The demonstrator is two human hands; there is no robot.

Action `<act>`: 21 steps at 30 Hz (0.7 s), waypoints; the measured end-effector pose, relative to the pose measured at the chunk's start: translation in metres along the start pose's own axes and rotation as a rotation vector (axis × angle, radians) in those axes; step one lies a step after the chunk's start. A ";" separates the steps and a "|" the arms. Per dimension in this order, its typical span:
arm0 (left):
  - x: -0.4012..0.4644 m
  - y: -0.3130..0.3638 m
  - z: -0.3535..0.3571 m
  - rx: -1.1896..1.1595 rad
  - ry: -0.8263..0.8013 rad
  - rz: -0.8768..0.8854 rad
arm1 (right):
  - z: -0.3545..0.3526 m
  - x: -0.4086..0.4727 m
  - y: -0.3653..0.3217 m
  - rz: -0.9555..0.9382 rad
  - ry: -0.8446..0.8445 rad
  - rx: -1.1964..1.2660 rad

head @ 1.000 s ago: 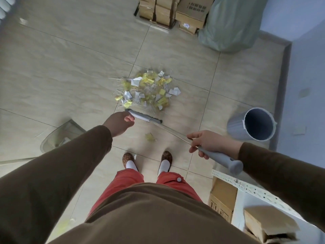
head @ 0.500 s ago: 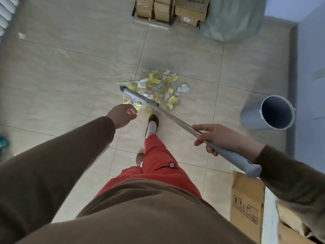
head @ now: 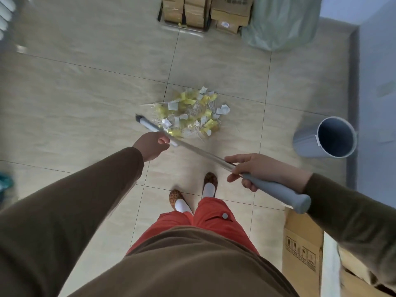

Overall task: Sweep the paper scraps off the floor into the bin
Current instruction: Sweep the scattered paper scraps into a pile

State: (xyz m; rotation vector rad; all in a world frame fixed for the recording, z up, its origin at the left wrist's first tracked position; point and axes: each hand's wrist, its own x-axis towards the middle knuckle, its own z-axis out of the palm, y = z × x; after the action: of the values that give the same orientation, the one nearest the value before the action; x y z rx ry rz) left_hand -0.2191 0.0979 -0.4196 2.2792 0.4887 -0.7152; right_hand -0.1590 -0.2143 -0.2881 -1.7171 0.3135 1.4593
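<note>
A pile of yellow and white paper scraps lies on the tiled floor ahead of my feet. I hold a broom slanting across in front of me, its head at the pile's left edge. My left hand grips the lower shaft close to the scraps. My right hand is closed on the grey handle grip near its end. A grey bin stands open at the right, close to the wall, apart from the pile.
Stacked cardboard boxes and a pale green bag line the far wall. A cardboard box stands at my lower right. The blue wall runs along the right. My feet stand behind the pile.
My feet have come together after a step toward the pile. The broom head has shifted left along the pile's near edge, and my left hand has closed on the shaft.
</note>
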 end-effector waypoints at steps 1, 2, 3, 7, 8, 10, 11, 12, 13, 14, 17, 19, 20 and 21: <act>-0.001 -0.003 -0.002 -0.003 0.006 -0.006 | 0.006 0.003 -0.005 0.043 -0.028 0.049; -0.002 -0.006 -0.003 -0.018 0.018 -0.016 | 0.013 0.008 -0.009 0.089 -0.062 0.101; -0.005 -0.010 -0.005 -0.038 0.029 -0.029 | 0.020 0.014 -0.014 0.136 -0.102 0.163; -0.022 -0.029 -0.010 -0.095 0.046 -0.087 | 0.054 0.057 -0.027 0.267 -0.250 0.438; -0.027 -0.035 -0.012 -0.102 0.051 -0.096 | 0.063 0.070 -0.032 0.278 -0.268 0.464; -0.035 -0.048 -0.016 -0.111 0.072 -0.116 | 0.075 0.094 -0.043 0.274 -0.276 0.473; -0.040 -0.053 -0.018 -0.107 0.087 -0.125 | 0.078 0.103 -0.048 0.256 -0.263 0.455; -0.045 -0.058 -0.020 -0.105 0.105 -0.133 | 0.079 0.109 -0.053 0.234 -0.240 0.419; -0.050 -0.062 -0.022 -0.112 0.126 -0.140 | 0.079 0.113 -0.055 0.212 -0.208 0.369; -0.055 -0.067 -0.023 -0.131 0.148 -0.149 | 0.078 0.113 -0.055 0.194 -0.173 0.319; -0.073 -0.080 -0.021 -0.183 0.190 -0.168 | 0.064 0.094 -0.046 0.146 -0.105 0.244; -0.083 -0.087 -0.017 -0.207 0.193 -0.188 | 0.041 0.072 -0.036 0.132 -0.072 0.292; -0.087 -0.089 -0.014 -0.217 0.195 -0.202 | 0.027 0.059 -0.033 0.120 -0.053 0.339; -0.090 -0.090 -0.012 -0.223 0.201 -0.210 | 0.013 0.046 -0.032 0.107 -0.039 0.394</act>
State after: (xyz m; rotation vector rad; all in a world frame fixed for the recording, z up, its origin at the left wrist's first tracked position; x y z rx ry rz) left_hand -0.3321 0.1560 -0.4025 2.1178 0.8686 -0.5035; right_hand -0.1338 -0.1708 -0.3158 -1.3699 0.6360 1.3951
